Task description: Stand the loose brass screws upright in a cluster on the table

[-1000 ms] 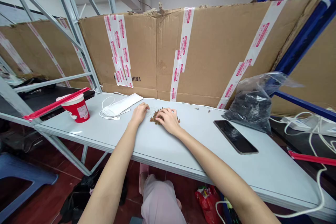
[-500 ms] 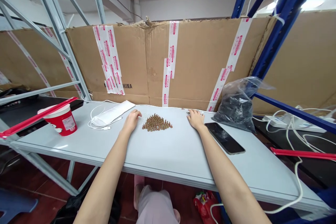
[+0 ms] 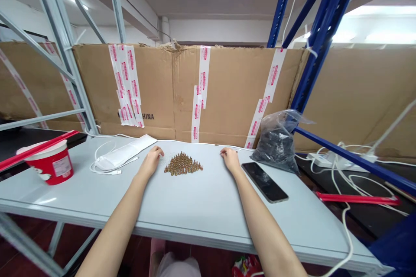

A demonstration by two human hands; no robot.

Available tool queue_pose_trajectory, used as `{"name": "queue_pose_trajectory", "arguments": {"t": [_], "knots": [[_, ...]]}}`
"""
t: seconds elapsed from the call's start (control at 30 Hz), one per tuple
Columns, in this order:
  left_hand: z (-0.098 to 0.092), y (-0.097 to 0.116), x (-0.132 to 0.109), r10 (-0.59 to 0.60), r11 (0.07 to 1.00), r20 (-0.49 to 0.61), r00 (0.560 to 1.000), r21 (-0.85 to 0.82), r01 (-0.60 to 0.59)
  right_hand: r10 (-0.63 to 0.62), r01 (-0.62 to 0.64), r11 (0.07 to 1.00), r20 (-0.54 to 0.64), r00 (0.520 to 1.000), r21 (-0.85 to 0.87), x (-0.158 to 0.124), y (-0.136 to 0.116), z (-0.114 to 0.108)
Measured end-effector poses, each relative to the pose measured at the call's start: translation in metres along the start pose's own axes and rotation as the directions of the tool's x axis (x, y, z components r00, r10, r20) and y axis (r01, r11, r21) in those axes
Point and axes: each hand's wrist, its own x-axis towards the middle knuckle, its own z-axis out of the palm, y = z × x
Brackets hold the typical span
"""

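Note:
Many small brass-coloured pointed pieces point(image 3: 182, 165) stand upright, packed in a rough triangle in the middle of the table. My left hand point(image 3: 151, 160) rests to their left, its fingers curled together beside a patch of tiny clear pieces point(image 3: 166, 156). Whatever those fingertips hold, if anything, is hidden. Right of the brass pieces, my right hand point(image 3: 230, 159) lies on the table with its fingers drawn together. Something tiny may be at its fingertips; I cannot make it out. A black phone point(image 3: 264, 182) lies close to my right wrist.
The grey table point(image 3: 191, 207) backs onto a taped cardboard panel point(image 3: 227, 91). At left stand a red cup point(image 3: 53, 166) and a white power strip with cable point(image 3: 126, 153). A clear bag of dark items point(image 3: 276, 145) sits at the back right, by a blue post point(image 3: 312, 60).
The view has tilted up and turned slightly right, so the table things appear shifted left and lower. My right hand's fingers, spread earlier, are now drawn together. The brass pieces stay put.

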Motion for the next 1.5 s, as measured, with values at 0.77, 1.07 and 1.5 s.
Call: {"name": "queue_pose_trajectory", "arguments": {"t": [0.77, 1.07, 1.5], "knots": [[-0.003, 0.092, -0.003, 0.530, 0.830, -0.282, 0.799, 0.363, -0.423, -0.089, -0.230, 0.226, 0.255, 0.963, 0.947, -0.039, -0.140, 0.020], [0.000, 0.093, -0.004, 0.504, 0.849, -0.247, 0.827, 0.317, -0.423, -0.111, -0.275, 0.184, 0.298, 0.948, 0.944, -0.039, -0.140, 0.014], [0.001, 0.101, -0.003, 0.517, 0.843, -0.274, 0.811, 0.327, -0.427, -0.162, -0.366, 0.068, 0.372, 0.914, 0.928, -0.041, -0.142, 0.005]]}}
